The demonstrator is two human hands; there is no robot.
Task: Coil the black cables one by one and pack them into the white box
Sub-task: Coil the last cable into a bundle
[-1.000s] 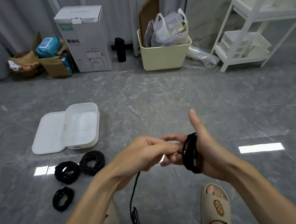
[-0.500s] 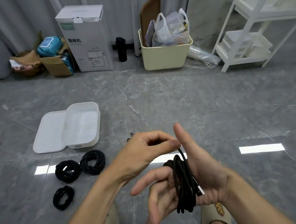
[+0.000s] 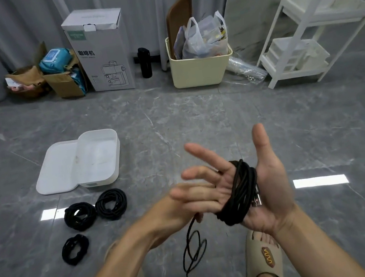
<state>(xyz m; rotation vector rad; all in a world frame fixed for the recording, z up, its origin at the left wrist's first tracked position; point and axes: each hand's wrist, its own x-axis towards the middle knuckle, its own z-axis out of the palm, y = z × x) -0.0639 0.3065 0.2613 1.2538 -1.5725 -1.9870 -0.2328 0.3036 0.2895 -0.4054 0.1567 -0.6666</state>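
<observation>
Head view: the right hand [image 3: 260, 188] is palm-up with fingers spread, and the black cable [image 3: 239, 192] is wound around its palm, loops running roughly near-to-far. The left hand [image 3: 179, 213] pinches the loose tail hanging to the floor [image 3: 220, 119]. The white box [image 3: 98, 158] sits open far-left, three coiled cables [image 3: 111, 204] just in front.

White box [image 3: 98, 160] on floor [image 3: 291, 128], left of centre; lid [image 3: 57, 170] beside it on left. Three coiled cables [image 3: 111, 204] on floor before box. Partly wound cable [image 3: 239, 192] around right hand [image 3: 253, 187]; left hand [image 3: 177, 211] just left, gripping loose end. Coffee machine carton [image 3: 101, 51], bin [image 3: 198, 66], shelf rack [image 3: 315, 27] behind, along wall.
</observation>
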